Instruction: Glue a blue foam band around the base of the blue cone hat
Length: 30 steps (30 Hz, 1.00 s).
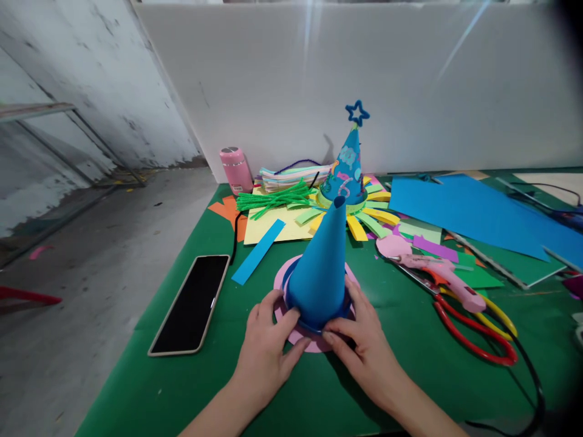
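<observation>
A blue paper cone (319, 273) stands upright on a round pink paper brim (314, 345), with a darker blue band around its foot. My left hand (268, 340) grips the lower left edge, its thumb near the front of the brim and its fingers curled at the side. On the other side, my right hand (364, 337) pinches the lower right edge, with the thumb and index finger at the front of the cone's foot. Just behind stands a decorated blue cone hat (347, 164) with a star on top and a fringe of yellow and green strips.
To the left lie a phone (194, 303) and a blue paper strip (259, 252). Green pipe cleaners (277, 198) and a pink bottle (235, 171) are at the back. On the right are a pink glue gun (449, 276), red-and-yellow scissors (473, 334) and blue sheets (460, 209).
</observation>
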### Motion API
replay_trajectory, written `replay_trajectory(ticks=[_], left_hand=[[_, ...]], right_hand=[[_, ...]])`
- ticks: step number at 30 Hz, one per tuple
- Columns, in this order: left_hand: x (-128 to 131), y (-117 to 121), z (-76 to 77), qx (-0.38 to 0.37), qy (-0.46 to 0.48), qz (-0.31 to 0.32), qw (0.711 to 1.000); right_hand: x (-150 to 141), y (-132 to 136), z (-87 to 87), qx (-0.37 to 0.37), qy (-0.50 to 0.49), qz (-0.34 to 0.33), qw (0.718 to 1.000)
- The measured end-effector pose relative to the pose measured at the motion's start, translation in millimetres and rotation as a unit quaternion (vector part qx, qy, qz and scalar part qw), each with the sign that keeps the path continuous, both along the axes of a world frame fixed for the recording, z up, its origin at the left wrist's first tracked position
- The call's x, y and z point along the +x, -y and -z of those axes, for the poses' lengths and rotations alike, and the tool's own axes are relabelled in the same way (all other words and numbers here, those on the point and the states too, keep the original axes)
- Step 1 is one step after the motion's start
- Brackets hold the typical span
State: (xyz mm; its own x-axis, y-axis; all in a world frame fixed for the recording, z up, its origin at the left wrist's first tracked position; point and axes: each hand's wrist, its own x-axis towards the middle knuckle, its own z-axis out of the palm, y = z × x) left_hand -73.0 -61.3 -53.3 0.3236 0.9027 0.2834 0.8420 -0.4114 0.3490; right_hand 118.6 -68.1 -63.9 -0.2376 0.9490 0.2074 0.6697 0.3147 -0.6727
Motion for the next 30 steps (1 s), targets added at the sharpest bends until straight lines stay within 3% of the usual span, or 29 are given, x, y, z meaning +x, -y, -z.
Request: replay_trajectory(ticks=[3,10,18,25,30], left_hand=[[5.8,-0.6,-7.1,0.045,-0.058,-0.008,0.997],[7.4,-6.8,-8.7,0.04,-0.048,0.09,0.994],[8.3,-8.0,-12.7,0.002,-0.003,0.072,0.997],[11.0,-7.8,-16.8,-0.032,0.056,0.045,0.997],[12.1,-12.4,-20.3,-0.051,0.049,0.047,0.996]], right_hand=[[4.9,-2.2,-0.8,-0.01,-0.012,-0.023,1.0],[7.8,-1.6,0.1,-0.008,-0.021,-0.032,0.999],[10.1,0.7,-2.5,-0.021,-0.076,0.002,0.997],[15.9,0.6,-0.9,-0.03,-0.055,0.006,0.998],[18.2,-0.8,-3.2,-0.03,-0.056,-0.001,0.998]])
